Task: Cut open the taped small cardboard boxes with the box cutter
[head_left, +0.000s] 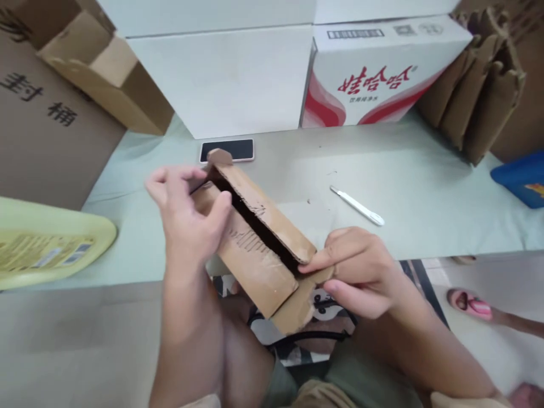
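A long brown cardboard box is tilted over the table's front edge, above my lap. Its top has a dark lengthwise gap with torn, ragged edges, and end flaps stick out at both ends. My left hand grips the far left end, thumb on the top panel and fingers round the side. At the near right end, my right hand pinches the end flap, its index fingertip at the gap's corner. The inside of the box is too dark to make out. A white-handled craft knife lies on the table to the right.
Behind the box lies a phone on the pale green tablecloth. White cartons line the back. Folded cardboard pieces stand at right, near a blue container. At left are a yellow bottle and a brown carton.
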A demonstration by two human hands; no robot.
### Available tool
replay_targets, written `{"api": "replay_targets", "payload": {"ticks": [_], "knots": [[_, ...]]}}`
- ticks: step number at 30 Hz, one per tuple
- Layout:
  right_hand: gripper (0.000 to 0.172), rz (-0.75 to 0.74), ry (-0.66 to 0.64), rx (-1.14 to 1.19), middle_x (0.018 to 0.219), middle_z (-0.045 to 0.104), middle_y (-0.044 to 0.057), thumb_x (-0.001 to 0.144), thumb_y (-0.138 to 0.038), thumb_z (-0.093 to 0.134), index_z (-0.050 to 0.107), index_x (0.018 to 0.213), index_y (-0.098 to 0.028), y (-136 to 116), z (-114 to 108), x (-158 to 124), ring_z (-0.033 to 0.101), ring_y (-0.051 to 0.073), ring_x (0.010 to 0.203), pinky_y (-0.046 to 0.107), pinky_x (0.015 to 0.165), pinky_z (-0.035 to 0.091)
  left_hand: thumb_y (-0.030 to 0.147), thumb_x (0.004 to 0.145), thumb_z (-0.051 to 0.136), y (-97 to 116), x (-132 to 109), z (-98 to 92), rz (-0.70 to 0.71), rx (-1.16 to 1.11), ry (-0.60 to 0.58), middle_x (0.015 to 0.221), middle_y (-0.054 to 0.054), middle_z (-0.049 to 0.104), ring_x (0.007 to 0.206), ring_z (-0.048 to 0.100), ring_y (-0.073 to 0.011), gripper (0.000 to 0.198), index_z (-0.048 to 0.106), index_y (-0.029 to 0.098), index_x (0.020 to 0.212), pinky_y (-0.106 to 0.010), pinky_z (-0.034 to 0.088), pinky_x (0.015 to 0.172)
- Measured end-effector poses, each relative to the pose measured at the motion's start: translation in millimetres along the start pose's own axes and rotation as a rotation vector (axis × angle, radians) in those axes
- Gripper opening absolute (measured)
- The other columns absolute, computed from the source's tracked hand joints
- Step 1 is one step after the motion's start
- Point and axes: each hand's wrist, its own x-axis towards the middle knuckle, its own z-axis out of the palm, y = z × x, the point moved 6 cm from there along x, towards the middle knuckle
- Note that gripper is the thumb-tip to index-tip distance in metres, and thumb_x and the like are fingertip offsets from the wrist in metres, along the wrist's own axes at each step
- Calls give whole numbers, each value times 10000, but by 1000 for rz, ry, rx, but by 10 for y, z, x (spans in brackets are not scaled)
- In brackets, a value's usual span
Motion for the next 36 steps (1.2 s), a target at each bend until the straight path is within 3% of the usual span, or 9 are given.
{"api": "replay_targets", "payload": {"ticks": [8,11,14,17,19,22,27,32,36], "knots": [[317,94,64,-134,1058,790,129,915,-198,549,619,606,-221,132,-182,-59,758,187,728,284,556,549,232,720,690,-51,53,111,-65,83,-21,1205,-119,426,1375,326,-366,24,686,210,729,-518,290,1183],[285,169,151,-188,866,784,71,902,-149,556,609,639,-245,200,-214,-80,760,241,986,297,622,587,203,711,629,-4,56,53,1,-171,171,942,-75,485,1238,445,-275,53,587,214,682,-436,312,1161],[220,292,279,-284,1003,762,66,891,-156,589,601,700,-265,313,-208,-121,740,253,1002,378,746,618,218,725,569,-1,46,40,-43,-504,275,829,-43,491,1031,561,-224,78,515,223,669,-368,485,929],[108,366,425,-388,1277,661,93,851,-218,673,642,914,-302,395,-187,-174,674,298,1122,486,900,589,232,772,611,-20,29,101,-110,-599,206,875,-25,576,786,597,-168,60,555,212,777,-316,502,728],[388,387,498,-375,1430,556,107,824,-259,715,597,1186,-331,438,-171,-202,598,321,1250,519,992,544,243,804,689,-27,9,104,-54,-513,168,992,-22,618,871,625,-166,139,604,227,912,-325,515,835],[642,332,365,-172,1447,558,117,844,-290,691,426,1428,-320,499,-46,-164,583,291,1289,494,1058,508,299,762,804,-79,-15,104,55,-302,96,1259,-28,591,1238,557,-246,342,648,304,1066,-402,471,1049],[318,117,55,98,1339,648,132,930,-378,579,624,1205,-226,464,163,-111,613,264,1261,488,1146,416,288,874,634,-244,-25,205,157,-21,-167,1229,-45,681,1210,593,-270,143,764,276,932,-489,426,1106],[351,568,278,-11,1273,660,128,1005,-437,428,613,1200,-212,793,54,-255,621,269,1188,462,975,516,172,821,597,-424,-7,154,40,-119,-93,1059,-24,757,1149,638,-247,219,792,268,840,-467,429,1115],[463,913,115,103,1070,715,111,1014,-549,341,613,1191,-220,995,190,-406,668,286,1005,495,881,534,148,750,596,-568,36,30,-185,-249,60,1040,-26,752,1114,656,-243,213,780,250,784,-455,448,1105]]}}
